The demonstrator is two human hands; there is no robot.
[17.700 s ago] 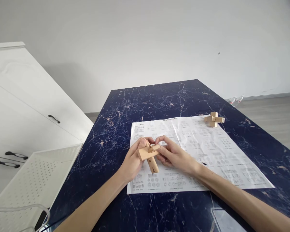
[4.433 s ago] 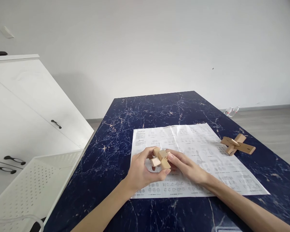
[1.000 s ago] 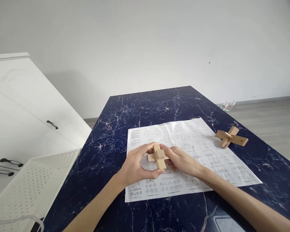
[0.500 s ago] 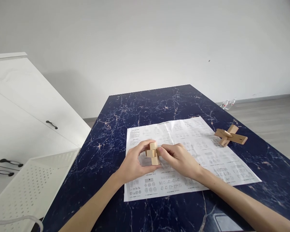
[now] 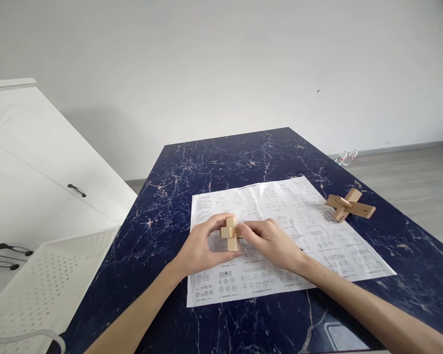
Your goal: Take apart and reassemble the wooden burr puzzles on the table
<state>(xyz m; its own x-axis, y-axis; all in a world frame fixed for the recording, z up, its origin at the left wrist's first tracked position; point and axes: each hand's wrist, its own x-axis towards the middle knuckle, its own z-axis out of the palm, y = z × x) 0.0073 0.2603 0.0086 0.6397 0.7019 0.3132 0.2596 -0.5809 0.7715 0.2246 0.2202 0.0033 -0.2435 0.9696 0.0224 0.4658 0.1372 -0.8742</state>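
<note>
A small pale wooden burr puzzle point(image 5: 228, 232) of interlocking blocks is held just above a printed sheet point(image 5: 287, 196). My left hand point(image 5: 202, 246) grips it from the left, thumb at the near end and fingers at the far end. From the right, my right hand point(image 5: 271, 243) pinches the puzzle's right side with thumb and curled fingers. Part of the puzzle's right side is hidden behind those fingertips. The sheet lies under both hands and carries rows of small diagrams and text.
A second wooden puzzle point(image 5: 350, 205), cross-shaped, rests on the sheet's right edge. The dark blue marbled table point(image 5: 214, 162) carries everything. White cabinets point(image 5: 47, 162) and a perforated white shelf point(image 5: 47, 275) stand at left. A phone-like flat object point(image 5: 344, 338) lies near the front edge.
Both hands still hold the puzzle at nearly the same place. Its left block sticks out slightly further to the left. The whole view has shifted a little.
</note>
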